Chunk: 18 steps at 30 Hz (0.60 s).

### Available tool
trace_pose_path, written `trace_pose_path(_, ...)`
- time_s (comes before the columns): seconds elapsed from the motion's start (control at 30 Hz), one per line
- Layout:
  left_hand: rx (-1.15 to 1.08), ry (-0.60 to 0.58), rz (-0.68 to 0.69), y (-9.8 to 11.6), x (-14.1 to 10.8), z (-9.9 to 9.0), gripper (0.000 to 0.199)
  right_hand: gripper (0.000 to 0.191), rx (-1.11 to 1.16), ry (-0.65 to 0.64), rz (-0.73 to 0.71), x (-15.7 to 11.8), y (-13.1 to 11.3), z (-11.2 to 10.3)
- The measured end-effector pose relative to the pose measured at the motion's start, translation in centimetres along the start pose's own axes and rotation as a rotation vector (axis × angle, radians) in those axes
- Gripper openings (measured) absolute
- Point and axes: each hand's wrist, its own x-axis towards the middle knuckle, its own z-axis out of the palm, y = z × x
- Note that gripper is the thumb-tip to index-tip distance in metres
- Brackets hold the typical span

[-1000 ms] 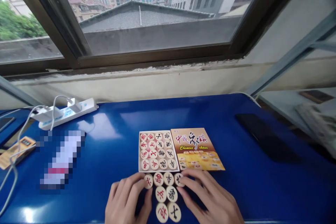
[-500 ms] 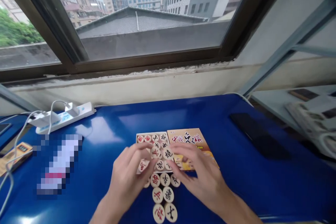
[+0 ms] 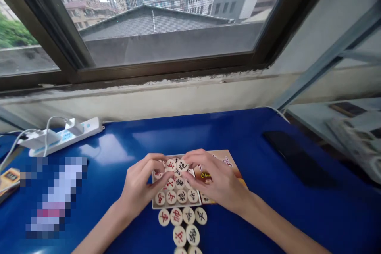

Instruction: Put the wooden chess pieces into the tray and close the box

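Observation:
A white box [image 3: 176, 207] full of Chinese chess pieces in rows lies in front of me. Over its back rows my left hand [image 3: 141, 182] pinches a round piece with a red character [image 3: 170, 165] between thumb and fingers. Close beside it, my right hand [image 3: 216, 176] grips a piece with a black character [image 3: 182, 165] the same way. The two pieces sit side by side, and some pieces beneath are hidden by them and my fingers. On the table before the box lie several more pieces, among them a red-marked piece [image 3: 164, 217] and a black-marked piece [image 3: 201, 216].
An orange-brown printed lid [image 3: 235, 172] lies against the box's right side, partly under my right hand. On the blue table [image 3: 232, 131] are a white power strip [image 3: 67, 137] at the left, a blurred-out pale item [image 3: 59, 198], and a dark flat object [image 3: 290, 158] at the right.
Both hands have moved away from me, from the middle of the box toward its back rows, with their pieces. The front rows in the box now show fully. The view has shifted slightly.

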Motion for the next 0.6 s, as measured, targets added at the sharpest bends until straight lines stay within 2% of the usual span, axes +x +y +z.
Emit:
trace_pose_path(0.17, -0.058, -0.03, -0.026, 0.37, 0.14, -0.18, 0.012, 0.024, 0.0, 0.015, -0.005, -0.12, -0.2, -0.18)
trace_pose_path(0.6, -0.289, -0.068, -0.141, 0.81, 0.24, -0.01, 0.02, 0.019, 0.045, 0.013, 0.032, -0.08, -0.67, -0.08)
